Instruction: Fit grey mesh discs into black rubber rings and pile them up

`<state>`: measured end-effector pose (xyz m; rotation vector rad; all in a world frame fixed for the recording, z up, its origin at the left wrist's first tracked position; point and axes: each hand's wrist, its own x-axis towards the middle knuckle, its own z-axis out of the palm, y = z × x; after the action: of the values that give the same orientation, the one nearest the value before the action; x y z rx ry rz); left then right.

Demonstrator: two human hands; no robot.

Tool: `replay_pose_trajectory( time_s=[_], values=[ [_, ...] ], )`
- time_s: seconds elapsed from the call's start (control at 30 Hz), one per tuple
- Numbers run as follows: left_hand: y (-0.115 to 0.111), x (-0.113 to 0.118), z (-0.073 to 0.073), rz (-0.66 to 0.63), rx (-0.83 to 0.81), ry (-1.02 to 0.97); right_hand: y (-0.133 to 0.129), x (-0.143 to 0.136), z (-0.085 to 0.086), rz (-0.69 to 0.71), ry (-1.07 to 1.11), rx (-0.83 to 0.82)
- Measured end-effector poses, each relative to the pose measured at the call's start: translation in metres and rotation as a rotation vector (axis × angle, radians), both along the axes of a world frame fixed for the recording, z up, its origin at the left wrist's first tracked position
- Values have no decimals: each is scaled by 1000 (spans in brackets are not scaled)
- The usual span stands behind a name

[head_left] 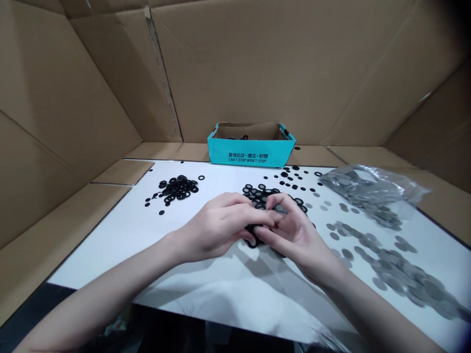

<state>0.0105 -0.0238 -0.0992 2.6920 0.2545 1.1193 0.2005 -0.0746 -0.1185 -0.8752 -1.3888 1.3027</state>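
Observation:
My left hand [219, 225] and my right hand [296, 233] meet over the middle of the white table [221, 289]. The fingertips of both are pinched together and touch or nearly touch each other. Whatever they hold is small and hidden by the fingers. Beneath and behind them lies a pile of black rings with grey discs in their centres [262, 192], partly covered by the hands. Left of my left hand is a heap of black rings [180, 187] with open centres. Thin grey discs [401, 269] lie spread to the right of my right hand.
A turquoise box [253, 153] with some black rings inside stands at the back. At the right, a clear plastic bag [368, 189] holds many grey discs. Small black pieces [294, 186] are scattered behind the central pile. Cardboard walls [294, 73] enclose the table's back and sides.

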Motion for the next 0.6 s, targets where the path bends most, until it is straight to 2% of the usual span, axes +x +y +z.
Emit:
replay_pose_trajectory(
  time_s=[0.17,0.27,0.33,0.37,0.43,0.5,0.6],
  values=[
    [1,-2,1,20,25,61,2,2,-1,-15,-74,6],
    [8,-8,4,9,-30,88,6,10,3,-134,-254,89],
    [19,-17,5,71,-87,61,12,21,6,-263,-419,193],
    [26,-22,6,158,-103,32,15,28,7,-328,-501,242],
    [44,-36,4,437,-161,72,22,42,7,-417,-656,298],
    [64,-52,-1,764,-208,298,30,53,2,-474,-798,313],
    [91,-75,-13,947,-232,411,40,62,-9,-510,-956,318]
  ],
)
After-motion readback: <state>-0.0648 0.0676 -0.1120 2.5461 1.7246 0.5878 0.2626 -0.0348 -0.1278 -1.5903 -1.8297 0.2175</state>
